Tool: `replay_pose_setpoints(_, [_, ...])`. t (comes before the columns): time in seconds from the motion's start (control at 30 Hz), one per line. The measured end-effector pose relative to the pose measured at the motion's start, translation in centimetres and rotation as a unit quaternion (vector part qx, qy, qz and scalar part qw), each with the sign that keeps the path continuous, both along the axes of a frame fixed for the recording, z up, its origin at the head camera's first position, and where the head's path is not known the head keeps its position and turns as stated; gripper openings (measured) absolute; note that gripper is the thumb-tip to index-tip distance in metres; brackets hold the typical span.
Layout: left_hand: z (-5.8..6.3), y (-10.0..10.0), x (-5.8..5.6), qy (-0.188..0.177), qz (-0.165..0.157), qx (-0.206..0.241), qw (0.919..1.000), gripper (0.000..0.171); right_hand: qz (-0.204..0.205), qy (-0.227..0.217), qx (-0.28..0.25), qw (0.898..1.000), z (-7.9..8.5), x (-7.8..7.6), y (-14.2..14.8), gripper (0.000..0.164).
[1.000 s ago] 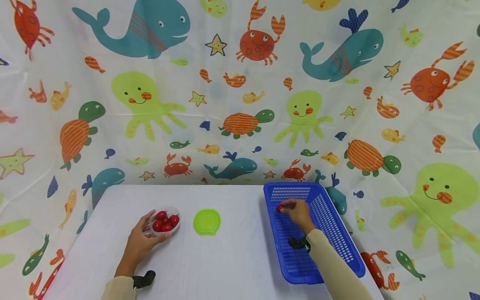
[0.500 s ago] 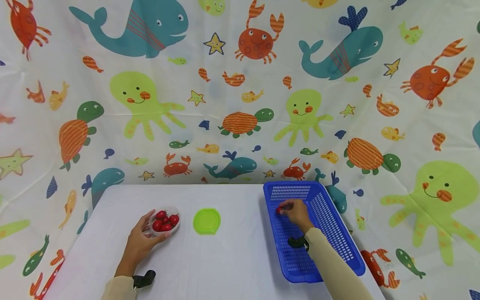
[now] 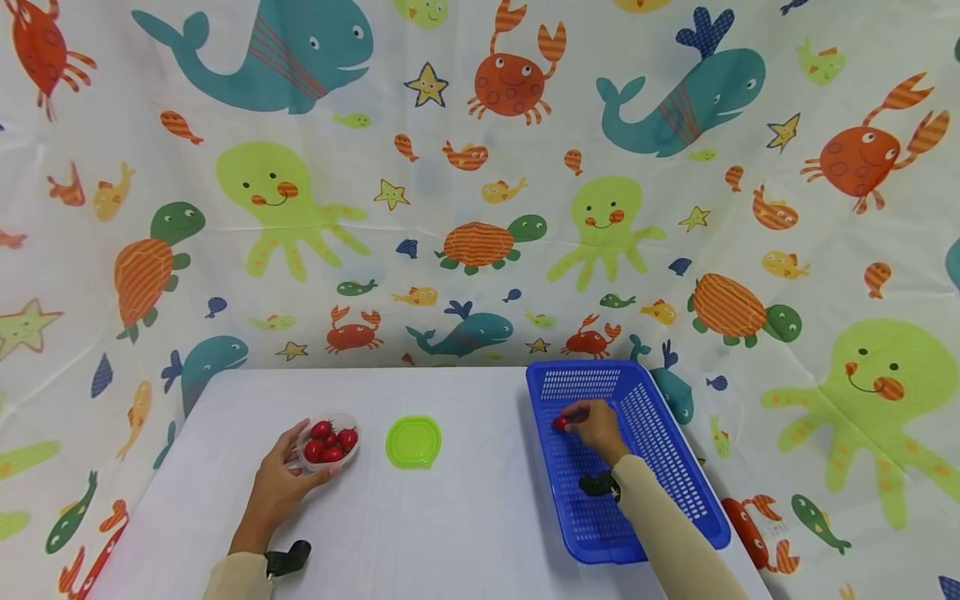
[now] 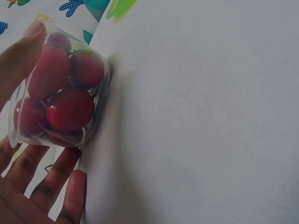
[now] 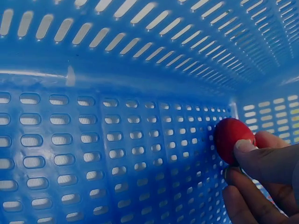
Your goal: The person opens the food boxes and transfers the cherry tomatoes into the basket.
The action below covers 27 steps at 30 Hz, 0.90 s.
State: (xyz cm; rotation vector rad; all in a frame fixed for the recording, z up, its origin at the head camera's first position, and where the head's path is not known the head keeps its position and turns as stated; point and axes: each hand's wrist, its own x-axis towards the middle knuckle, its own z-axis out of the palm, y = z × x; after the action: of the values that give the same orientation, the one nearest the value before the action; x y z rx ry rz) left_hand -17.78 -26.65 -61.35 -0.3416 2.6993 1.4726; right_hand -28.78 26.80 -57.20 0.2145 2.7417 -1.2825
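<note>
On the left of the table, my left hand point(image 3: 277, 487) grips a clear plastic cup point(image 4: 13, 133), thumb on one side and fingers on the other. Several red cherry tomatoes point(image 4: 70, 109) with green stems fill it, seen through its wall in the left wrist view. Over at the right, my right hand point(image 3: 597, 427) reaches inside a blue slotted plastic basket point(image 3: 558, 508). Between its thumb and fingers it pinches a single cherry tomato point(image 5: 230, 139), close to the basket's left wall in the head view. The lower fingers curl under the tomato in the right wrist view.
Between cup and basket lies a bright green round lid point(image 3: 413, 442) with a small tab, flat on the white table point(image 3: 465, 517). A white curtain point(image 3: 442, 275) printed with sea animals hangs behind and around the table. Each wrist carries a small black camera.
My right hand, still pinching the tomato, has shifted slightly toward the near side within the basket. The left hand and the cup stay where they were. The head view has tilted a little.
</note>
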Motion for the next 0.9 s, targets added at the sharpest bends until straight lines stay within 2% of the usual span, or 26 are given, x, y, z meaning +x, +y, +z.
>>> replay_pose_setpoints(0.3, [0.1,-0.1,0.2,0.005,0.002,-0.003,1.0000,0.114,0.004,0.004,0.013,1.000,0.8,0.0,-0.2,0.023])
replay_pose_setpoints(0.53, [0.2,-0.1,0.3,0.000,0.004,0.000,1.0000,0.115,0.004,0.064,0.022,0.998,2.2,-0.2,-1.5,0.022])
replay_pose_setpoints(0.73, [0.3,0.1,0.4,0.011,0.003,0.001,0.9999,0.112,-0.003,0.113,-0.019,0.993,4.3,0.2,-3.7,0.025])
replay_pose_setpoints(0.9, [0.1,0.1,0.4,0.020,-0.010,0.001,0.9998,0.111,-0.006,0.124,-0.051,0.991,5.7,0.7,-5.8,0.023])
